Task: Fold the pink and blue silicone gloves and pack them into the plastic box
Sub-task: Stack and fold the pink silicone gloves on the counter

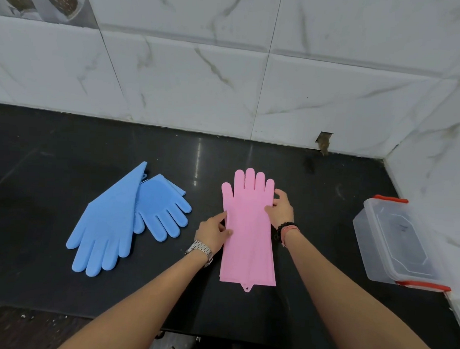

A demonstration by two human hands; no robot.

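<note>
While the pink gloves (248,233) lie stacked flat mid-counter (40,150), fingers toward the tiled wall (227,82), two blue gloves (127,217) overlap well to their left, fingers toward the person. Right of the pink gloves a clear plastic box (394,242) with red clips sits against the side wall, lid on. Left hand (213,233) pinches the pink gloves' left edge; right hand (281,208) grips the right edge near the palm. Both forearms flank the cuff. Bare counter separates pink gloves from box.
</note>
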